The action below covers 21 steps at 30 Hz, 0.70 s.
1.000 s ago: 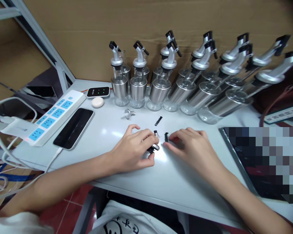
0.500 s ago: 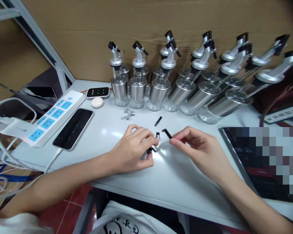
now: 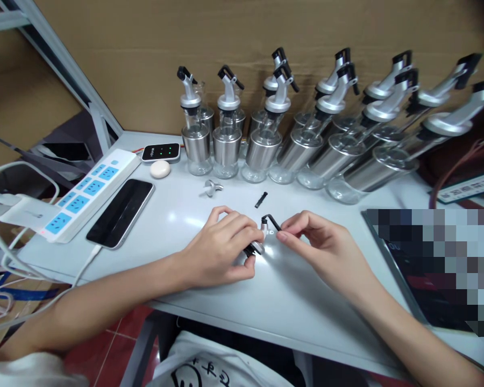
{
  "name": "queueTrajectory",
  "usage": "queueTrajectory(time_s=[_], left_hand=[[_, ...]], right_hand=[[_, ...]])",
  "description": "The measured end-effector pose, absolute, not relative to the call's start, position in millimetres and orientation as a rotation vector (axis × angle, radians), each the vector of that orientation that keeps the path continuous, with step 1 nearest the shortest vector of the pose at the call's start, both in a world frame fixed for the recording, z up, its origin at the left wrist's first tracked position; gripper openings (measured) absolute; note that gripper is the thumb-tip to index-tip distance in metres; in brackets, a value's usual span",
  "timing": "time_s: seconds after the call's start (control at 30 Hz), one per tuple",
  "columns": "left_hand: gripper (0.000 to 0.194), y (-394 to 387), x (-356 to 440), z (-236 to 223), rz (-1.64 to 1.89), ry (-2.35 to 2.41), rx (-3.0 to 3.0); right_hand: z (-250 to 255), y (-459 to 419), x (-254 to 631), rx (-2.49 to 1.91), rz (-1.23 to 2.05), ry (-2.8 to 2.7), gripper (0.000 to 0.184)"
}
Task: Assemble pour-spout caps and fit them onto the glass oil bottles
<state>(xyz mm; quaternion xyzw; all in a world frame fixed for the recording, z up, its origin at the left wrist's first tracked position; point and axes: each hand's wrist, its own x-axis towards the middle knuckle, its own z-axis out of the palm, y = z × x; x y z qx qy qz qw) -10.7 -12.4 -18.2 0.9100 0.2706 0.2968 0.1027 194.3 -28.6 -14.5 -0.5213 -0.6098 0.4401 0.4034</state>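
Note:
My left hand (image 3: 226, 244) is closed round a silver pourer spout (image 3: 264, 230) with a black base, held low over the table; the palm side of the grip is hidden. Between the thumb and fingertips of my right hand (image 3: 314, 236) is a black lever cap (image 3: 273, 221). The cap's far end meets the tip of the spout; whether it is fastened there I cannot tell. Beyond my hands a second black lever cap (image 3: 261, 200) lies loose on the table. Farther left lies another silver pourer spout (image 3: 213, 187) on its side.
Several glass-and-steel bottles (image 3: 265, 148) with pourer tops stand in rows at the back. A power strip (image 3: 92, 188), a phone (image 3: 121, 214), a small black device (image 3: 161, 152) and a white round case (image 3: 160, 169) are on the left. A dark screen (image 3: 407, 269) lies at the right.
My right hand has moved slightly left, bringing the lever cap from beside the spout onto its tip. The left hand has tilted the spout a little more into view.

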Motion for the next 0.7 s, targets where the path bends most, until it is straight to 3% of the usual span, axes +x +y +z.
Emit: queueTrajectory(time_s=[0.7], left_hand=[[0.018,-12.2,-11.2,-19.1,0.880,0.815,2.686]], right_hand=[[-15.0,-33.5,189.9,-1.204,1.073,-1.566,0.015]])
